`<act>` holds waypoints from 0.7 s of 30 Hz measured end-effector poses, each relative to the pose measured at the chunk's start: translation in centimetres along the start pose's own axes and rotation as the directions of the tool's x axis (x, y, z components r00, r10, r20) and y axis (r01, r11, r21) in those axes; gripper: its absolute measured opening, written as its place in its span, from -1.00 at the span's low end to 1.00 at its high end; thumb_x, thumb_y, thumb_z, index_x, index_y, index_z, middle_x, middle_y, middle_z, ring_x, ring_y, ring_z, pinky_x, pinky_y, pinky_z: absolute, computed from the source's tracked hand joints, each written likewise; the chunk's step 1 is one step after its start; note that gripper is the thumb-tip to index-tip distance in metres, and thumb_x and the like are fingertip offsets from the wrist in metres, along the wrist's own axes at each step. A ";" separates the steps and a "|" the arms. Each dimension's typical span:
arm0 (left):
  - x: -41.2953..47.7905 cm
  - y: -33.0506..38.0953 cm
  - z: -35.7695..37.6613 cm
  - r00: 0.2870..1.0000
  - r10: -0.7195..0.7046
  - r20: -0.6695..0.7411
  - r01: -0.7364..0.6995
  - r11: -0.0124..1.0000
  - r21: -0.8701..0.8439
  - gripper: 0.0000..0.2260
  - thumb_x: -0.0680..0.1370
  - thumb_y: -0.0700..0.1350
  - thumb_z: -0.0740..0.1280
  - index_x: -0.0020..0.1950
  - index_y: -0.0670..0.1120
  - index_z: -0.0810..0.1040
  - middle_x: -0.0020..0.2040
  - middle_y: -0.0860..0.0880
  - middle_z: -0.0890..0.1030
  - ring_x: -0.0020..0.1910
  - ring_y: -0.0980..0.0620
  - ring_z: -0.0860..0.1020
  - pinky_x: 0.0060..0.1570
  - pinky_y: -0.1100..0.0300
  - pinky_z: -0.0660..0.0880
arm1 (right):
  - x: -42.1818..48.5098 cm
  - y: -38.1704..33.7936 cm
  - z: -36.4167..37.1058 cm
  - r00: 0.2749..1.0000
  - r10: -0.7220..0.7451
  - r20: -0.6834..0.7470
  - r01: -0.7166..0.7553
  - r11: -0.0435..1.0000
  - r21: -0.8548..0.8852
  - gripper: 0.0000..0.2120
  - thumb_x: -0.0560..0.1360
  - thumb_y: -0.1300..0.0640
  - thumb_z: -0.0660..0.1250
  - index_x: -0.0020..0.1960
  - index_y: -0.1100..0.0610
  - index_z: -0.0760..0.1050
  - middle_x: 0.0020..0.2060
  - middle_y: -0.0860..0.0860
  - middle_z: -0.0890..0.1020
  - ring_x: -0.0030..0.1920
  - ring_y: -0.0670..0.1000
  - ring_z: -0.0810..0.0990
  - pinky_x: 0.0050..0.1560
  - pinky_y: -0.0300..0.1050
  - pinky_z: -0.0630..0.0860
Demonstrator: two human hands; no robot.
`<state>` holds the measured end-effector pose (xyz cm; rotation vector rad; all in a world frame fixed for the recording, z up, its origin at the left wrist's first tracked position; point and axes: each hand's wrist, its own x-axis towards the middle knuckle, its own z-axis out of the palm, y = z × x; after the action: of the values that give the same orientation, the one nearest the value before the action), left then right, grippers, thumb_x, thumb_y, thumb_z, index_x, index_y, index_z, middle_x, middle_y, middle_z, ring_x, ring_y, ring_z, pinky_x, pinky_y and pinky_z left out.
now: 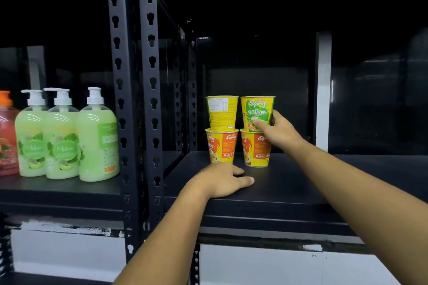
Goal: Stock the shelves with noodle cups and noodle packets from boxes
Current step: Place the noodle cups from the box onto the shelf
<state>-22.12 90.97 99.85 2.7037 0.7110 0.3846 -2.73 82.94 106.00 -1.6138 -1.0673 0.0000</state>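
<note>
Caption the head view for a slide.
Right hand grips the green-and-yellow vegetarian noodle cup stacked on an orange-and-yellow cup; left hand rests on the black shelf.

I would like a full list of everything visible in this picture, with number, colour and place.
green-labelled paper noodle cups: two, yellow-green, top of both stacks
orange-labelled paper noodle cups: two, yellow-orange, below them on the right shelf board
plastic pump soap bottles: three, light green, left shelf
plastic bottle with orange cap: one, red, far left edge
metal shelf rack: one, black, carries everything
upright post: one, white, behind right shelf
left hand: one, rests on the board before the left stack
right hand: one, grips the upper right cup
</note>
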 end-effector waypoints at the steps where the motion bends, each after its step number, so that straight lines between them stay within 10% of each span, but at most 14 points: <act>1: -0.1 0.0 -0.1 1.000 -0.001 -0.004 0.001 1.000 -0.007 -0.39 0.57 0.36 0.28 0.53 0.08 0.46 0.55 0.07 0.42 0.51 0.01 0.37 0.47 0.03 0.33 | -0.6 -0.1 -0.1 1.000 -0.004 0.020 0.004 1.000 -0.028 -0.56 0.57 -0.16 0.40 0.38 -0.07 0.40 0.25 -0.06 0.62 0.17 0.03 0.63 0.23 0.14 0.57; 8: -0.8 0.6 -0.5 1.000 0.013 -0.017 -0.013 1.000 -0.022 -0.46 0.60 0.29 0.30 0.49 0.05 0.51 0.51 0.05 0.47 0.47 0.01 0.42 0.37 0.13 0.35 | -8.0 0.1 -2.3 0.966 0.046 0.253 0.044 0.939 -0.340 -0.18 0.63 -0.06 0.34 0.67 -0.13 -0.15 0.58 -0.04 0.31 0.51 0.08 0.37 0.41 -0.03 0.32; 17: -1.5 1.1 -0.7 0.999 0.035 -0.018 -0.036 0.999 -0.023 -0.60 0.64 0.21 0.30 0.41 0.08 0.59 0.42 0.07 0.55 0.38 0.03 0.48 0.16 0.23 0.33 | -12.9 0.6 -4.8 0.847 0.195 0.495 0.219 0.721 -0.658 -0.47 0.68 -0.25 0.09 0.61 -0.13 0.25 0.57 -0.13 0.33 0.53 -0.03 0.32 0.49 -0.08 0.26; 21: -1.8 1.1 -0.8 0.999 0.041 -0.023 -0.042 0.999 -0.026 -0.58 0.61 0.22 0.34 0.42 0.10 0.59 0.46 0.10 0.52 0.43 0.06 0.44 0.25 0.24 0.29 | -14.5 0.9 -4.4 0.905 0.106 0.412 0.269 0.607 -0.747 -0.52 0.69 -0.25 -0.02 0.56 -0.18 0.30 0.51 -0.15 0.41 0.45 0.00 0.43 0.39 0.02 0.44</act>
<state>-23.41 89.37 100.66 2.6972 0.6522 0.4316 -8.37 70.53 99.37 -2.4516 -1.6266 -0.2385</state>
